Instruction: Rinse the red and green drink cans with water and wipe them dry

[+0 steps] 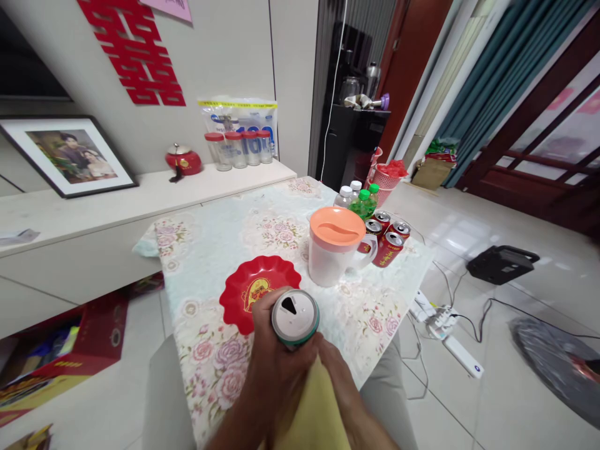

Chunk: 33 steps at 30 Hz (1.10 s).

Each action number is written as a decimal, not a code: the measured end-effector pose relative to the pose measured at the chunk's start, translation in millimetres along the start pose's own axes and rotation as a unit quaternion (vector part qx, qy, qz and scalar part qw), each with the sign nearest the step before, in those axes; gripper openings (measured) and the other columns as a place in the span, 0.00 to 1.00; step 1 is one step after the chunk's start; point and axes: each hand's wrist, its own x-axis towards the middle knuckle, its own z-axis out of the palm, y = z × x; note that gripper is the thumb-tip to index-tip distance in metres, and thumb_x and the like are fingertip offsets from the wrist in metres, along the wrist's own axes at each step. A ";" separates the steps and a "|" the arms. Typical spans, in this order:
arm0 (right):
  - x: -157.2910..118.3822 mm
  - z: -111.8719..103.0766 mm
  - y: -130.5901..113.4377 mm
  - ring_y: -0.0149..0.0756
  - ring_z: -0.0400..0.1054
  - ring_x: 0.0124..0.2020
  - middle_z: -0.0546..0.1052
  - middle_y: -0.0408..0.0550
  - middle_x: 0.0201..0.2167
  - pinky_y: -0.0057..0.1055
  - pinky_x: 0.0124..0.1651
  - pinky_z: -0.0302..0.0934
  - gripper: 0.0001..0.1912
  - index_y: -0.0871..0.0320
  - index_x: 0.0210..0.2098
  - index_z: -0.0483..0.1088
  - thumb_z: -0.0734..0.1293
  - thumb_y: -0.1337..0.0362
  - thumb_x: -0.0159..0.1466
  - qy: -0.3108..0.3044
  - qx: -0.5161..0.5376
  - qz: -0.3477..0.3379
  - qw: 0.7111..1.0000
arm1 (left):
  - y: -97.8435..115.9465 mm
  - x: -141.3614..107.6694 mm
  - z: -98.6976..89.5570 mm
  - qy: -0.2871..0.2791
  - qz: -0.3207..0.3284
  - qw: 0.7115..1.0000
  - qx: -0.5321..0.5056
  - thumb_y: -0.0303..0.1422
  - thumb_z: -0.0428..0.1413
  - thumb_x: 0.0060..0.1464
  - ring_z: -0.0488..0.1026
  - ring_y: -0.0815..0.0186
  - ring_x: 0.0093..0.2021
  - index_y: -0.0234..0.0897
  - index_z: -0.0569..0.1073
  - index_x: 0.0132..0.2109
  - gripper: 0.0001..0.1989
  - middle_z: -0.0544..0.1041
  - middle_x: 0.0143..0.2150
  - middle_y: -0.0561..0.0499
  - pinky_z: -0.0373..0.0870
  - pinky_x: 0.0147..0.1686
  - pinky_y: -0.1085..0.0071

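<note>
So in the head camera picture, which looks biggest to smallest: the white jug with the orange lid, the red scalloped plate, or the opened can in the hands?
1. White jug with orange lid and red scalloped plate: they look about alike, so no ranking.
2. Opened silver-topped can: looks smallest, though it is nearest the camera, held by the left hand.

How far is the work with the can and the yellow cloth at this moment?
Done: the can is already opened, its top hole shows, and it is lifted off the table. In hand: the left hand holds the can upright while the right hand presses the yellow cloth at its lower side. Left: the red cans beside the pitcher stand untouched, and the red dish holds nothing.
</note>
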 end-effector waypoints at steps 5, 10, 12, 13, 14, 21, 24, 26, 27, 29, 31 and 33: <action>23.2 7.9 2.2 0.45 0.69 0.44 0.78 0.51 0.38 0.41 0.52 0.69 0.18 0.55 0.34 0.76 0.65 0.48 0.67 0.050 -0.069 -0.054 0.995 | 13.4 14.7 0.4 0.022 0.005 0.999 -0.026 0.37 0.69 0.49 0.80 0.57 0.46 0.43 0.68 0.57 0.30 0.75 0.51 0.47 0.81 0.43 0.60; 36.3 -11.9 -13.6 0.47 0.72 0.51 0.82 0.53 0.45 0.46 0.62 0.66 0.10 0.53 0.41 0.80 0.67 0.61 0.64 -0.023 -0.122 -0.094 0.988 | 22.3 16.0 -4.9 -0.014 -0.020 1.000 0.001 0.35 0.70 0.48 0.79 0.55 0.49 0.43 0.68 0.58 0.32 0.75 0.54 0.46 0.81 0.48 0.57; 27.4 -30.6 -26.1 0.50 0.70 0.60 0.79 0.54 0.57 0.52 0.68 0.61 0.20 0.53 0.54 0.79 0.67 0.64 0.64 -0.019 -0.141 -0.098 0.985 | 19.4 12.7 -3.4 -0.017 -0.023 1.000 0.005 0.35 0.70 0.50 0.80 0.55 0.49 0.43 0.67 0.59 0.32 0.76 0.54 0.46 0.81 0.47 0.58; 21.1 -39.7 -32.6 0.51 0.67 0.65 0.76 0.54 0.63 0.54 0.70 0.59 0.24 0.53 0.60 0.76 0.67 0.64 0.64 -0.017 -0.148 -0.095 0.984 | 17.2 10.6 -1.2 -0.018 -0.026 0.999 0.007 0.35 0.70 0.50 0.80 0.55 0.49 0.43 0.67 0.59 0.32 0.76 0.54 0.46 0.81 0.47 0.58; 14.5 -47.7 -38.7 0.50 0.64 0.68 0.72 0.54 0.67 0.54 0.72 0.57 0.28 0.52 0.65 0.72 0.68 0.64 0.64 -0.020 -0.153 -0.094 0.984 | 14.9 8.3 2.0 -0.019 -0.031 0.999 0.007 0.35 0.70 0.51 0.80 0.55 0.49 0.43 0.67 0.60 0.32 0.76 0.54 0.46 0.81 0.47 0.59; -8.0 -59.1 -49.8 0.44 0.61 0.73 0.66 0.55 0.72 0.45 0.73 0.60 0.39 0.52 0.76 0.54 0.69 0.61 0.69 -0.019 -0.241 -0.214 0.946 | 10.1 -14.8 37.7 -0.073 -0.122 0.987 -0.073 0.46 0.69 0.54 0.78 0.52 0.55 0.41 0.63 0.65 0.38 0.75 0.58 0.42 0.78 0.53 0.56; -4.9 -62.5 -40.8 0.46 0.63 0.72 0.67 0.57 0.71 0.44 0.70 0.64 0.36 0.55 0.75 0.54 0.66 0.59 0.71 0.027 -0.261 -0.214 0.941 | 13.8 -23.5 49.9 -0.100 -0.109 0.987 -0.062 0.51 0.63 0.59 0.76 0.50 0.58 0.40 0.61 0.67 0.37 0.73 0.60 0.39 0.75 0.57 0.51; -2.3 -69.7 -35.0 0.49 0.65 0.71 0.69 0.58 0.70 0.46 0.69 0.65 0.36 0.58 0.74 0.57 0.67 0.58 0.70 0.054 -0.265 -0.204 0.941 | 15.2 -26.7 56.9 -0.124 -0.085 0.987 -0.056 0.53 0.59 0.62 0.75 0.48 0.60 0.39 0.60 0.68 0.36 0.71 0.62 0.37 0.74 0.59 0.48; -1.2 -74.1 -32.7 0.51 0.65 0.70 0.69 0.58 0.70 0.47 0.68 0.66 0.37 0.58 0.74 0.58 0.68 0.58 0.68 0.066 -0.264 -0.195 0.942 | 15.0 -27.6 60.4 -0.133 -0.076 0.987 -0.057 0.54 0.58 0.62 0.74 0.47 0.61 0.38 0.60 0.68 0.36 0.71 0.63 0.36 0.73 0.60 0.47; 0.6 -82.7 -29.6 0.55 0.66 0.70 0.71 0.59 0.69 0.49 0.67 0.67 0.40 0.59 0.73 0.61 0.71 0.57 0.64 0.088 -0.256 -0.172 0.947 | 12.3 -28.8 67.9 -0.150 -0.072 0.984 -0.064 0.57 0.56 0.62 0.73 0.45 0.63 0.37 0.60 0.68 0.38 0.70 0.63 0.34 0.73 0.61 0.46; 2.5 -89.7 -28.0 0.58 0.68 0.68 0.72 0.59 0.68 0.51 0.66 0.68 0.43 0.60 0.72 0.64 0.74 0.55 0.60 0.110 -0.239 -0.145 0.954 | 6.5 -30.1 75.0 -0.169 -0.077 0.979 -0.079 0.58 0.55 0.62 0.72 0.44 0.65 0.37 0.60 0.70 0.40 0.69 0.65 0.33 0.74 0.62 0.47; 5.6 -95.9 -26.8 0.59 0.68 0.68 0.73 0.59 0.67 0.52 0.67 0.68 0.47 0.60 0.71 0.65 0.77 0.55 0.55 0.137 -0.219 -0.124 0.958 | -1.5 -32.1 79.6 -0.181 -0.077 0.977 -0.087 0.56 0.55 0.63 0.69 0.44 0.69 0.37 0.57 0.72 0.40 0.66 0.68 0.32 0.72 0.64 0.46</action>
